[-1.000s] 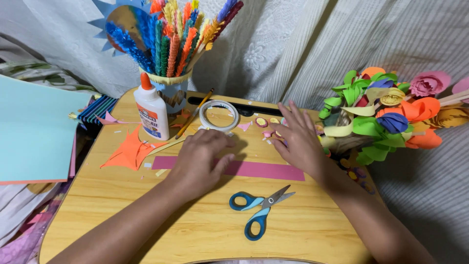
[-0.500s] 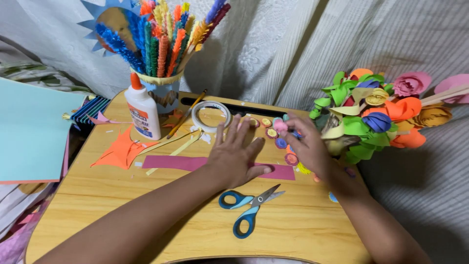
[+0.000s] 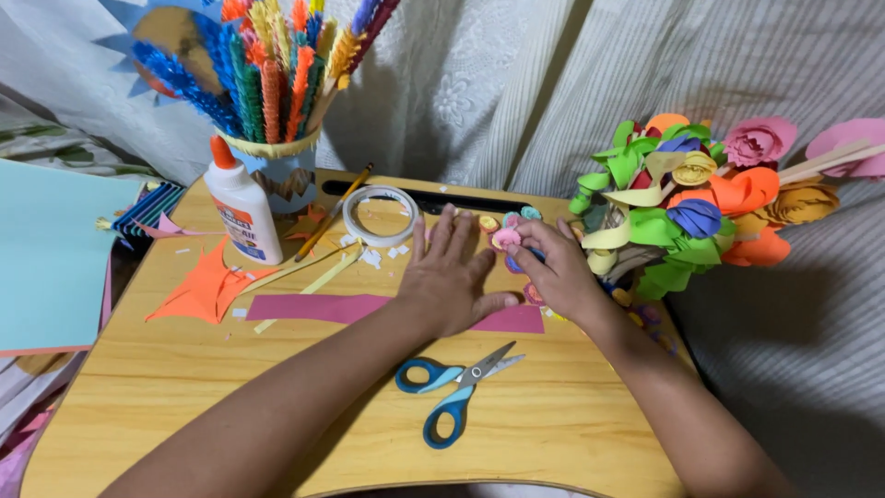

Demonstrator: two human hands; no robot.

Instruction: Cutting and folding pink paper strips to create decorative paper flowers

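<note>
1. Small pink rolled paper flower (image 3: 505,239) sits at the far side of the wooden lap table (image 3: 166,397), pinched in the fingertips of the right hand (image 3: 556,273).
2. Left hand (image 3: 449,277) lies flat and open on the long magenta paper strip (image 3: 313,307), gripping nothing.
3. Many flowers look finished in the colourful paper bouquet (image 3: 687,207); the strip is still uncut.
4. Blue scissors (image 3: 452,380), white glue bottle (image 3: 241,207) and tape ring (image 3: 380,214) lie near; nothing blocks the hands.
</note>
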